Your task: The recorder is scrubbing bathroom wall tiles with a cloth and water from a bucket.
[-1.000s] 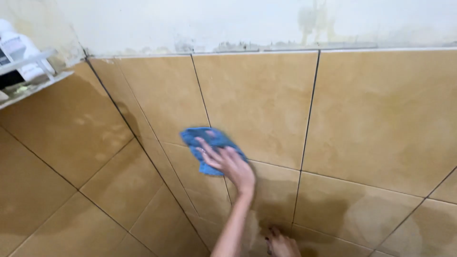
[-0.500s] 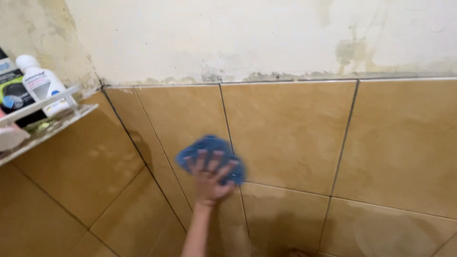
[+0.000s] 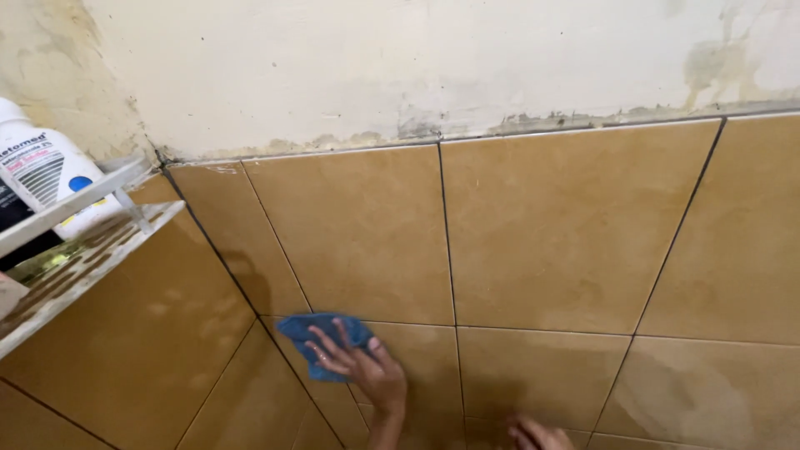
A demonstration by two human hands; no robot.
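My left hand (image 3: 367,373) presses a small blue cloth (image 3: 310,332) flat against the tan tiled wall (image 3: 550,233), low down and close to the corner. Its fingers are spread over the cloth and point up and to the left. Only the fingertips of my right hand (image 3: 537,435) show at the bottom edge, resting on a lower tile with nothing in them. The tiles around and below the cloth look darker and damp.
A white wire shelf (image 3: 79,242) juts from the left wall at the corner, carrying a white bottle (image 3: 37,171) and a dark container beside it. Above the tile row is stained, flaking plaster (image 3: 400,67).
My left hand has slid the cloth down and left toward the corner. The view has shifted, bringing the shelf closer, and my right hand's fingertips are back in sight at the bottom.
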